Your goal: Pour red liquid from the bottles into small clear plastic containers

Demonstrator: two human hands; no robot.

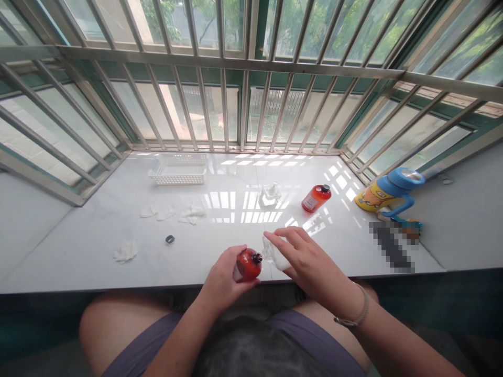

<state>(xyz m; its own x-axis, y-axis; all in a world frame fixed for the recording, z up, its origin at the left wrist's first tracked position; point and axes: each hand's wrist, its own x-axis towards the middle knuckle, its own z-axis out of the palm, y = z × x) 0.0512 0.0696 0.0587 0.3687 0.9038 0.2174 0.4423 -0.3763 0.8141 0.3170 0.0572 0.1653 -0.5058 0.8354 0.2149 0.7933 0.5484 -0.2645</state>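
Note:
My left hand [225, 272] is wrapped around a red bottle [248, 266], its uncapped dark neck tilted to the right. Close beside that neck, my right hand [304, 254] grips a clear glass bottle [278, 256], tipped so its mouth faces the red bottle's opening. Whether the two mouths touch I cannot tell. A small black cap [170, 240] lies on the white ledge to the left. Further back stand a second red bottle [316, 198] with a black cap on and another clear bottle [271, 195] with a pump-like top.
A white perforated basket [178, 175] sits near the barred window. Crumpled white tissues or gloves [124, 252] lie on the ledge [90, 230] at left, several more behind. At right are a blue-and-yellow flask [387, 191] and a blurred dark object [391, 248].

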